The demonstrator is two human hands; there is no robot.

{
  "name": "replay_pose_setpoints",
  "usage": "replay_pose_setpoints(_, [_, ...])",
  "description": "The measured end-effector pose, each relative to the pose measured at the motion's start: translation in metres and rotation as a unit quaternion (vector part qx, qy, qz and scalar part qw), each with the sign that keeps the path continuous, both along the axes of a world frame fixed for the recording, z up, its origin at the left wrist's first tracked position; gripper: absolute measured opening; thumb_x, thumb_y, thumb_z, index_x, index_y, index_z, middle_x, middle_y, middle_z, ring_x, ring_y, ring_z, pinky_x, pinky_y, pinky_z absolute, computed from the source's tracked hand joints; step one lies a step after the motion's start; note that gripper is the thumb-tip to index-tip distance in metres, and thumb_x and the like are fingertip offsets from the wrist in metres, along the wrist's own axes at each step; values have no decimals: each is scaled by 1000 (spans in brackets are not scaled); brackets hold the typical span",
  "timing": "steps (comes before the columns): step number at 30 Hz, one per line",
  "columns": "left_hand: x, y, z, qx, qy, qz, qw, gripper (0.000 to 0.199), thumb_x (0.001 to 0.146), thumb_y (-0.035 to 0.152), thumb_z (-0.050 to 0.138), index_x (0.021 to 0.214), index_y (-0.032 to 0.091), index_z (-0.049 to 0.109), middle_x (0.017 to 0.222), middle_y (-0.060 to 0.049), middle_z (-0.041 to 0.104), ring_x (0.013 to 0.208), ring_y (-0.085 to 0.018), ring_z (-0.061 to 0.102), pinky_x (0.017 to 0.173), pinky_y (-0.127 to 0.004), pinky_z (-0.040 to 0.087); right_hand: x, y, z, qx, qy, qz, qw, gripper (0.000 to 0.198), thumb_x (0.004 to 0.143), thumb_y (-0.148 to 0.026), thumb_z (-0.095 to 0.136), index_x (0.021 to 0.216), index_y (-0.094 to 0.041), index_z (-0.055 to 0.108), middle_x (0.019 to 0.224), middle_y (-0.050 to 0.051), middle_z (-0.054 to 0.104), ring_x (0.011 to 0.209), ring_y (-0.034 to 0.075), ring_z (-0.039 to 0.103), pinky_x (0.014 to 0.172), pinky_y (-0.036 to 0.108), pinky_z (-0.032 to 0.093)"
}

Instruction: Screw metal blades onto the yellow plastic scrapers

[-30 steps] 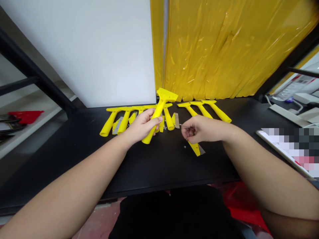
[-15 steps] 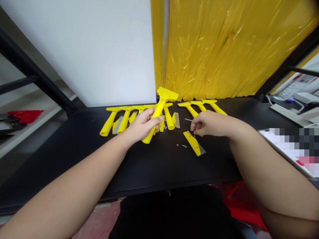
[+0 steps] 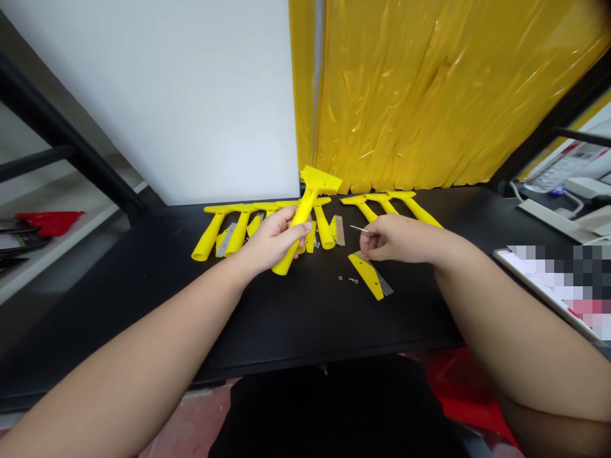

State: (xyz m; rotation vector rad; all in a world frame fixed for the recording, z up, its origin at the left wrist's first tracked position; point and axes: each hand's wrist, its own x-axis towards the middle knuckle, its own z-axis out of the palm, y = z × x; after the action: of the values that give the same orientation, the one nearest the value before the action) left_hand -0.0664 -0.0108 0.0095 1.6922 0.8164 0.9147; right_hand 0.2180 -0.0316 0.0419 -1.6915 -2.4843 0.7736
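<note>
My left hand [image 3: 275,240] is closed around the handle of a yellow scraper [image 3: 312,194], its wide head tilted up and away from me. In my right hand [image 3: 389,238] a thin metal rod [image 3: 358,228] sticks out to the left; its full shape is hidden. The fingertips of that hand are at the upper end of a yellow plate [image 3: 367,275], which has a grey metal blade [image 3: 384,285] along its right side. Left of the plate lie a small screw [image 3: 352,280] and tiny nuts or washers [image 3: 340,278].
Several yellow scraper handles [image 3: 209,235] lie in a row on the black table [image 3: 286,324], with plates and blades [image 3: 339,230] among them. More scrapers [image 3: 422,210] rest behind my right hand. A phone or tablet [image 3: 544,289] is at the right edge.
My right hand has shifted slightly left and down with the metal rod. The yellow plate beneath its fingers has moved a little left. My left hand stays still.
</note>
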Motion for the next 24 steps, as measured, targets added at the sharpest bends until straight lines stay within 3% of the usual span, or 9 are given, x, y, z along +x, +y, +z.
replay_pose_setpoints(2, [0,0,0,0,-1,2,1000,20,97,34,67,94,19,55,69,3,57,56,-10,59,50,-21,55,-8,-6,-1,-23,58,32,998,6,81,-19,75,85,-21,79,85,1,79,76,17,72,69,27,52])
replay_pose_setpoints(7, [0,0,1,-1,-4,7,1000,19,96,34,67,96,18,56,69,3,57,55,-10,58,49,-21,55,-23,-16,-2,-23,55,54,997,1,81,-22,76,81,-21,76,80,0,77,72,16,71,65,27,51])
replay_pose_setpoints(10, [0,0,0,1,-7,2,1000,19,97,33,67,94,19,56,69,3,58,54,-9,58,50,-21,55,-12,-5,-2,60,59,11,996,5,86,-26,74,83,-21,75,84,2,77,75,17,70,69,29,51])
replay_pose_setpoints(14, [0,1,0,-1,-2,0,1000,19,97,34,67,93,19,55,69,3,58,54,-10,59,50,-22,55,13,19,-9,208,-50,-130,968,13,89,-25,71,98,-22,79,102,7,81,92,25,73,82,35,52])
replay_pose_setpoints(18, [0,1,0,5,-6,-8,1000,22,96,35,69,92,19,55,67,4,58,52,-9,59,49,-22,55,25,33,-19,192,-141,-170,956,26,88,-28,72,112,-22,81,113,10,81,102,30,74,85,38,52])
replay_pose_setpoints(24, [-1,2,-2,6,-6,-8,1000,24,96,38,69,94,18,55,68,4,58,55,-9,59,50,-21,55,21,32,-18,165,-131,-163,964,30,87,-29,75,115,-23,81,111,8,82,95,27,73,84,38,53])
